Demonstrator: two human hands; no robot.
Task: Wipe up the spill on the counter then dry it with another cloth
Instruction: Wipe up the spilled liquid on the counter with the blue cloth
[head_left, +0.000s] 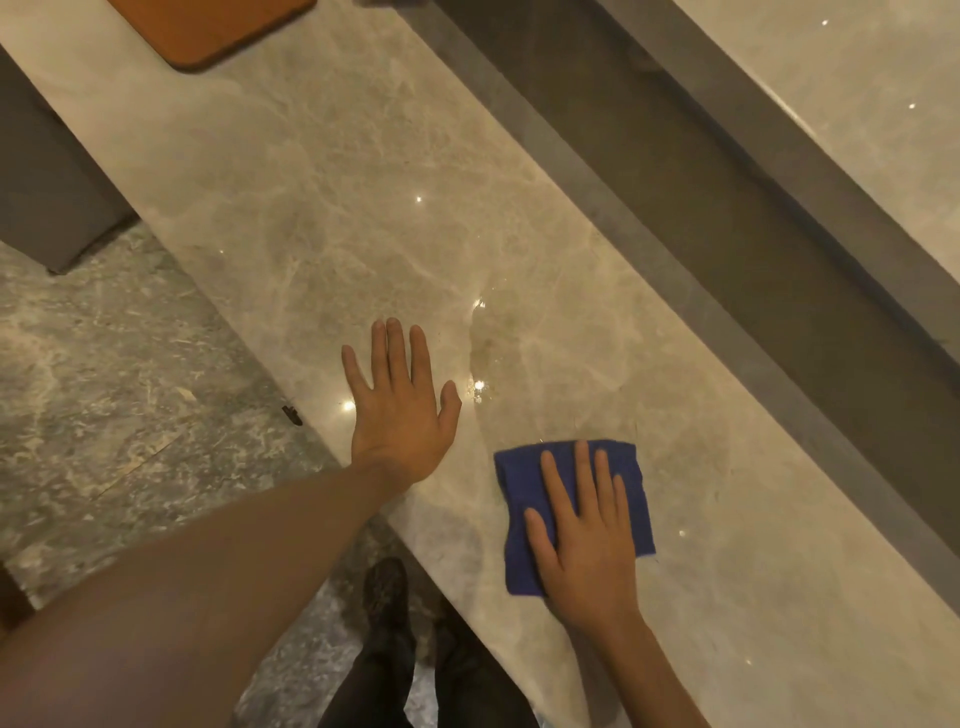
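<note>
No container is in view. The blue cloth (574, 514) lies flat on the pale marble tabletop (322, 208), near its front edge. The right hand (584, 535) rests palm down on the cloth, fingers spread and straight, pressing rather than gripping; it covers the cloth's middle and near right corner. The left hand (400, 400) lies flat and released on bare stone, empty, well left of the cloth and beside the front edge. The spill (511, 353) sits between and beyond the two hands as a faint clear film with a bright wet rim; its right limit is hard to make out against the stone's veining. An orange-brown mat (208, 28) at the far end is cut off by the top of the view. Dark trousers and a shoe (387, 590) show below the edge, above the mottled grey floor (104, 389).
</note>
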